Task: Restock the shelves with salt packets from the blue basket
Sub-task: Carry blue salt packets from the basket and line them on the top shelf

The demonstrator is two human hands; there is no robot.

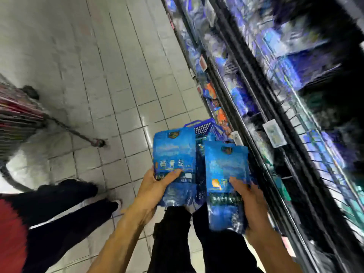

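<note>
Your right hand (250, 201) has its fingers wrapped round the lower half of one salt packet (226, 186), thumb on the front, and your left hand (155, 184) pinches a second packet (173, 156) the same way; both packets stand with their long axis pointing up and away from you, above the blue basket (206, 128) on the floor. With the shelves (275, 115) along your right side, the right-hand packet sits nearer, so I'd judge it should go first.
</note>
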